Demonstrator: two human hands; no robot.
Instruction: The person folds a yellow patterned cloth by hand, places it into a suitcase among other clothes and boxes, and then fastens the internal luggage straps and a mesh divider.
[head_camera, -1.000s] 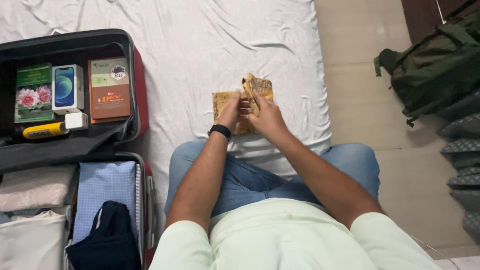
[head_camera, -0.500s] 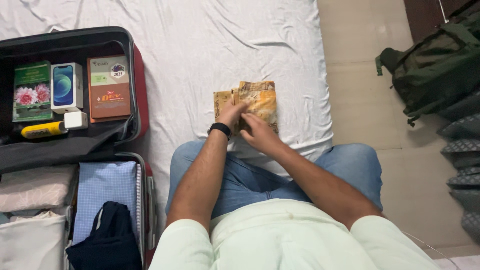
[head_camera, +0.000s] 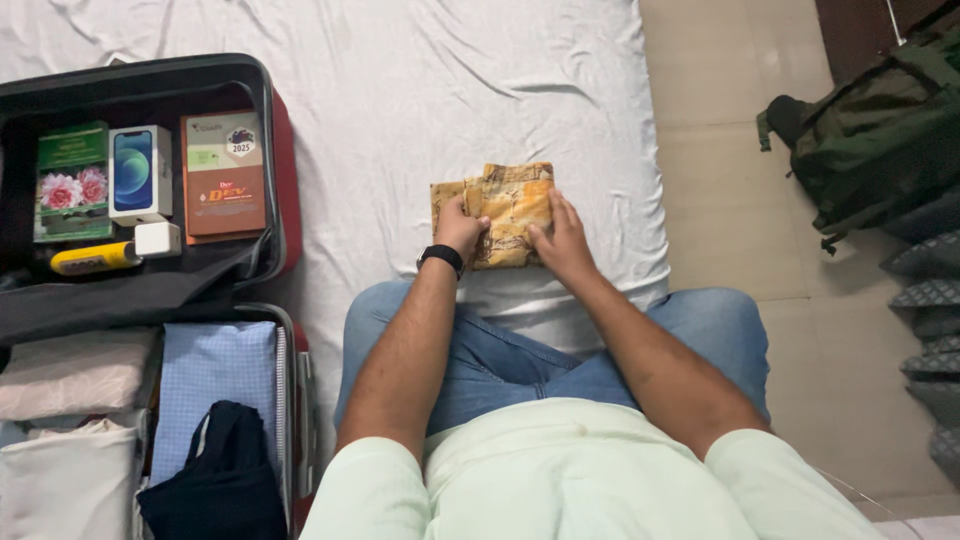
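Note:
A folded yellow-orange patterned cloth (head_camera: 508, 205) lies flat on the white bedsheet (head_camera: 420, 90) just beyond my knees. My left hand (head_camera: 460, 232), with a black band on its wrist, grips the cloth's left near edge. My right hand (head_camera: 562, 238) rests with fingers spread flat on the cloth's right edge, pressing it down.
An open red suitcase (head_camera: 285, 200) lies at the left. Its lid holds books, a phone box, a white charger and a yellow tube. Its base holds folded clothes (head_camera: 205, 375). A dark green backpack (head_camera: 880, 140) sits on the tiled floor at the right.
A second ago both hands held the cloth up, partly crumpled. The top flap has since been folded over, and the cloth now lies flat with my right hand pressed on it.

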